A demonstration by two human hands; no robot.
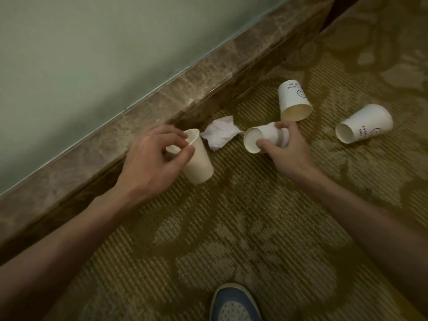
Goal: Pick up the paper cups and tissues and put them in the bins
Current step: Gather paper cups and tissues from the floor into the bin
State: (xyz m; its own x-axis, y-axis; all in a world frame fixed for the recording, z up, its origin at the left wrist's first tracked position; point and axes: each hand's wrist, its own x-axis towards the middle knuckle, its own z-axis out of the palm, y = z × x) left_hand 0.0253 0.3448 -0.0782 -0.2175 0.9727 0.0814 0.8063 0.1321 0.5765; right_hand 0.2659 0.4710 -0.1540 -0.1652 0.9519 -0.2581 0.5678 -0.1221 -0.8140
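Nearest me, a blue shoe (234,304) stands on the patterned carpet (254,216), well this side of the crumpled tissue (220,133), which I take as my marker. Just left of the tissue my left hand (148,163) pinches the rim of a plain cup (199,165) between thumb and fingertips, the cup tilted with its base toward me. Just right of the tissue my right hand (284,149) is curled round a second cup (261,137) lying on its side, mouth facing the tissue. Beyond and right of the tissue a printed cup (293,100) lies with its mouth toward me; farther right a fourth cup (363,123) lies on its side too. Behind the tissue runs the marble skirting (162,93). No bin shows. I judge the cups feather-light and thin-walled: squeezed hard they would crease, so the rolled rim is the firm hold. The tissue is soft and wants a loose, bunching pinch.
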